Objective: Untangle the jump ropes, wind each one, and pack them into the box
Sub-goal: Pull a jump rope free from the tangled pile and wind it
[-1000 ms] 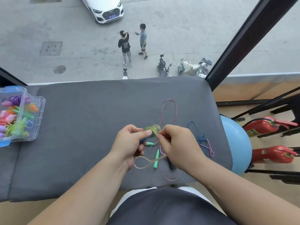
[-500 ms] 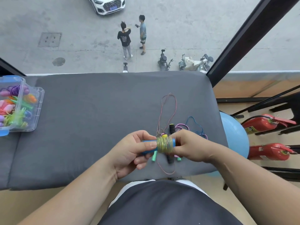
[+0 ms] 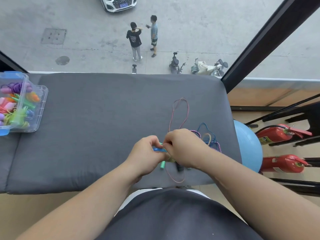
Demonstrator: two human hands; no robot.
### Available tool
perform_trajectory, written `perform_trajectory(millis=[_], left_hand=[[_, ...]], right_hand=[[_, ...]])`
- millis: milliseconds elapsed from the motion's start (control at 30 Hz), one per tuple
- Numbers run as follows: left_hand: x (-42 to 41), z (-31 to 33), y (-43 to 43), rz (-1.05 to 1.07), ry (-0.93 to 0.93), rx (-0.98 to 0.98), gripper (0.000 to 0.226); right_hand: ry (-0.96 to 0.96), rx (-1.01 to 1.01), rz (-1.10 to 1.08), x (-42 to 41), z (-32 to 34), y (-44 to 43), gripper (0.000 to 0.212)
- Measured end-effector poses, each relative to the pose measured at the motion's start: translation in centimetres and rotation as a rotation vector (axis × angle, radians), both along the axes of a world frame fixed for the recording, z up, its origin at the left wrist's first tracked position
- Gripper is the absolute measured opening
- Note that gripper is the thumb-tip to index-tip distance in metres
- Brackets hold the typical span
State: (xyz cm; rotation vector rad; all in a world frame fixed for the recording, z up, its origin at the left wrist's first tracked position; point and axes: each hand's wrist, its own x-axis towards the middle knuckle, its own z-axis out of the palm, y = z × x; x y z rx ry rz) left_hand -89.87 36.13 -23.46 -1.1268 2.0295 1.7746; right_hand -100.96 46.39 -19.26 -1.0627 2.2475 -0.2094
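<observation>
Work over the grey cushion [image 3: 103, 127] so a dropped end lands where you can reach it, and plan the carry to the clear box [image 3: 44, 94], which sits well apart at the cushion's far left edge with several wound ropes already in it. The loose ropes, pink [image 3: 188, 110], blue [image 3: 204, 123] and purple [image 3: 218, 147], lie just right of your hands, so lift the bundle clear of them or a loop may come along with it. The step looks like finishing 1 wound rope: lay the last turns tight and side by side, then tuck the free end under a turn so that it cannot spring loose on the way to the box.

Your right hand [image 3: 183, 148] is closed narrow, its fingertips pinched together at the end of the handle, over the yellow-green rope [image 3: 170, 159]. How much of the rope it grips is hidden under the palm. Your left hand [image 3: 147, 153] is curled round the blue handle [image 3: 159, 149] and steadies it. The 2 hands touch. Below them a green handle [image 3: 162, 165] and a black handle [image 3: 180, 168] rest on the cushion.
</observation>
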Motion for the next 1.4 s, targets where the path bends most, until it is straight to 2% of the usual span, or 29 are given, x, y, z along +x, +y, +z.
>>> perform_trajectory(millis=[133,267,467,567,667,767,800,867,933,1033,1167,1233,1333,1400], left_hand=[[-0.8,0.6,0.0,0.263,0.082,0.342,0.031],[-1.0,1.4,-0.1,0.343,0.224,0.548,0.029],[-1.6,3.0,-0.7,0.232,0.304,0.491,0.028],[-1.6,3.3,-0.7,0.353,0.334,0.432,0.029],[-1.5,3.3,-0.7,0.521,0.358,0.494,0.031],[-1.3,3.6,-1.6,0.642,0.389,0.609,0.030],[-1.0,3.7,-1.9,0.645,0.404,0.650,0.031],[-0.3,3.9,-2.5,0.585,0.417,0.754,0.029],[0.6,4.0,-2.7,0.495,0.410,0.881,0.028],[1.9,3.7,-2.8,0.378,0.383,0.986,0.025],[3.0,3.4,-3.3,0.126,0.234,0.856,0.028],[3.3,3.4,-3.9,0.030,0.173,0.777,0.028],[3.6,3.5,-4.5,-0.053,0.114,0.694,0.027],[3.8,3.3,-4.6,-0.101,0.072,0.634,0.028]], right_hand=[[-0.048,-0.232,-0.225,0.8,-0.2,0.7,0.020],[-0.087,-0.471,-0.353,0.7,0.7,1.7,0.017],[0.025,-0.650,-0.435,0.6,0.4,2.5,0.012],[0.056,-0.762,-0.401,1.2,0.0,2.4,0.011],[0.093,-0.824,-0.422,2.9,-0.6,2.4,0.010],[-0.070,-0.795,-0.469,4.2,-1.3,2.7,0.005],[-0.169,-0.780,-0.498,4.4,-1.5,2.8,0.011],[-0.274,-0.756,-0.540,4.1,-1.8,2.9,0.022],[-0.299,-0.709,-0.513,3.3,-1.9,3.0,0.018],[-0.450,-0.601,-0.402,2.0,-1.5,3.1,0.014],[-0.337,-0.330,-0.118,-0.4,-1.5,3.2,0.025],[-0.332,-0.178,0.009,-1.4,-1.4,2.8,0.017],[-0.306,-0.053,0.164,-1.9,-1.0,1.4,0.006],[-0.265,0.032,0.209,-1.9,-0.7,0.3,0.011]])
